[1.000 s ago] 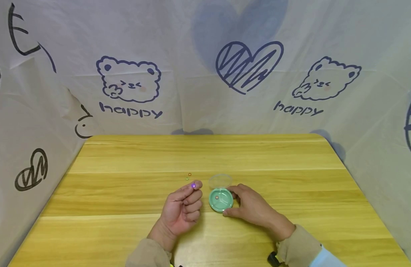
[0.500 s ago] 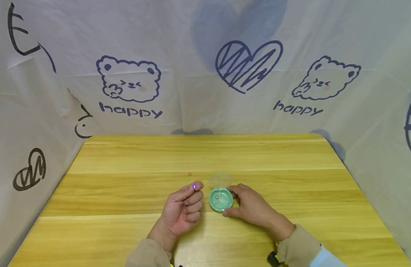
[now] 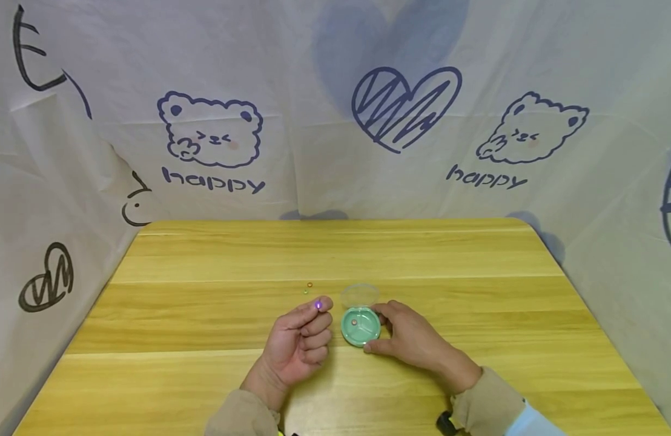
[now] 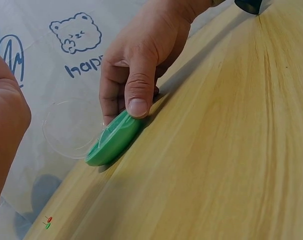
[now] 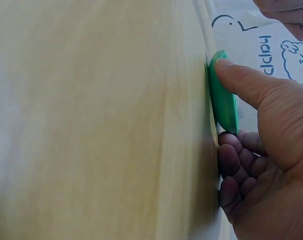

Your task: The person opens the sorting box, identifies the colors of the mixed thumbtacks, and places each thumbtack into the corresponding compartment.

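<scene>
In the head view my left hand (image 3: 297,344) pinches a small shiny purple stud (image 3: 318,304) between thumb and index finger, the other fingers curled in. Just right of it, a round green pill case (image 3: 344,332) lies on the table with its clear lid (image 3: 360,295) swung back. One small reddish stud (image 3: 354,323) sits in the case's upper-left compartment. My right hand (image 3: 414,338) holds the case from the right, thumb at the near edge and fingers at the far edge. In the left wrist view, that thumb presses the green wall (image 4: 114,150).
Beyond my left hand lie a red stud (image 3: 310,284) and a green stud (image 3: 305,292); thin posts show on them in the left wrist view. The wooden table (image 3: 204,254) runs back to a white cloth (image 3: 314,157) with drawings, which also hangs at both sides.
My left hand has shifted very slightly right with the purple stud. My right hand and the case stay where they were.
</scene>
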`<state>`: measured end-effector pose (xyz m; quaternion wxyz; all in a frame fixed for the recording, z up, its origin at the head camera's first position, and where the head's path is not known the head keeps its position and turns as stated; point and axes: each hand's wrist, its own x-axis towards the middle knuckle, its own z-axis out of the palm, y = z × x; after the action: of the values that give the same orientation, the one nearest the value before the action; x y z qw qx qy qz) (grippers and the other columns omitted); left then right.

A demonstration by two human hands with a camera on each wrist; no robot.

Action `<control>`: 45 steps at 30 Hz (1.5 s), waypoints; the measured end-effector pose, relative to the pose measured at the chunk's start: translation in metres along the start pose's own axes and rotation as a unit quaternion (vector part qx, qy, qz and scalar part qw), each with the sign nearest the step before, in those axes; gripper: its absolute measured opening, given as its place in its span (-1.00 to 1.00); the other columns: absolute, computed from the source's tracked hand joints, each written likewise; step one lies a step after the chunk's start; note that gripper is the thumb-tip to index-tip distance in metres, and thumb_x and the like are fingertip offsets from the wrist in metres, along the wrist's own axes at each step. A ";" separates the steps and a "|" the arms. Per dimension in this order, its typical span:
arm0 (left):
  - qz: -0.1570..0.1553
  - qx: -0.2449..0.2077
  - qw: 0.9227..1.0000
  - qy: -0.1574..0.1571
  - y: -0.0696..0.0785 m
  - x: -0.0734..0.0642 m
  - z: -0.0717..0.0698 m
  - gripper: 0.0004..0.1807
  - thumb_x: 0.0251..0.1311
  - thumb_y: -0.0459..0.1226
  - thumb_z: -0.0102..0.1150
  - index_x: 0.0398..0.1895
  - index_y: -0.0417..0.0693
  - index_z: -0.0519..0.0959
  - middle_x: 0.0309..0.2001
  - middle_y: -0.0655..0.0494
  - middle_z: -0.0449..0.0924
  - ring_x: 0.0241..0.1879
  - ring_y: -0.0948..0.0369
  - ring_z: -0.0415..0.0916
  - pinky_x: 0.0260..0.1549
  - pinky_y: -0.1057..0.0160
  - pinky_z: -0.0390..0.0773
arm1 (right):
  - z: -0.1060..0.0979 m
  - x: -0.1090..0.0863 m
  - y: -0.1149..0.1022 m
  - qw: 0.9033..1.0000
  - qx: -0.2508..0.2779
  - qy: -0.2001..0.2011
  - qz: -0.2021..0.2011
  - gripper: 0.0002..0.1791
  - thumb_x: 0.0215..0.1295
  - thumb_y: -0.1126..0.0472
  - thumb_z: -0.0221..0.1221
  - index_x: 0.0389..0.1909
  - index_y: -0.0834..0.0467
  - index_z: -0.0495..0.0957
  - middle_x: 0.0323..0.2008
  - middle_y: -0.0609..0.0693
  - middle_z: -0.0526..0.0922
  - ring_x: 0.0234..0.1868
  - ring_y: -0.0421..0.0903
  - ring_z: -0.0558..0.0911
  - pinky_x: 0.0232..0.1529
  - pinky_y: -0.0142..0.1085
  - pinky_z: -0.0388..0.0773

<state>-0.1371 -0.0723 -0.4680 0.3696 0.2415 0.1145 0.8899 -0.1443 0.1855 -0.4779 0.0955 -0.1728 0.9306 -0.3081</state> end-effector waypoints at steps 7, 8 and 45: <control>-0.005 0.000 1.000 -0.002 0.000 0.001 0.001 -0.70 0.71 -0.24 -0.42 -0.06 0.00 0.42 -0.54 0.26 -0.05 -0.65 0.37 -0.16 -0.70 0.47 -0.10 | 0.000 0.000 0.000 1.000 0.002 -0.001 0.004 -0.15 0.11 -0.14 0.56 0.34 0.19 0.54 -0.13 -0.14 0.60 -0.21 -0.21 0.50 -0.13 -0.30 0.49; -0.005 0.000 1.000 -0.002 0.000 0.001 0.001 -0.70 0.71 -0.24 -0.42 -0.06 0.00 0.41 -0.54 0.26 -0.05 -0.65 0.37 -0.16 -0.70 0.47 -0.10 | 0.000 -0.001 0.000 1.000 0.002 0.000 0.004 -0.15 0.11 -0.14 0.56 0.34 0.19 0.54 -0.13 -0.14 0.60 -0.20 -0.21 0.50 -0.13 -0.30 0.49; -0.064 0.407 0.861 0.299 -0.001 0.009 0.009 -0.72 0.55 -0.18 0.18 -0.02 -0.27 0.57 -0.60 0.33 0.40 -0.74 0.40 0.10 -0.73 0.42 0.14 | -0.001 -0.001 0.000 1.000 0.004 0.000 0.001 -0.19 0.13 -0.13 0.55 0.32 0.19 0.55 -0.13 -0.14 0.59 -0.19 -0.21 0.51 -0.11 -0.30 0.51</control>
<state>-0.1376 -0.0647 -0.4572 0.2429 0.0851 0.5865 0.7680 -0.1437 0.1857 -0.4772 0.0961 -0.1713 0.9298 -0.3113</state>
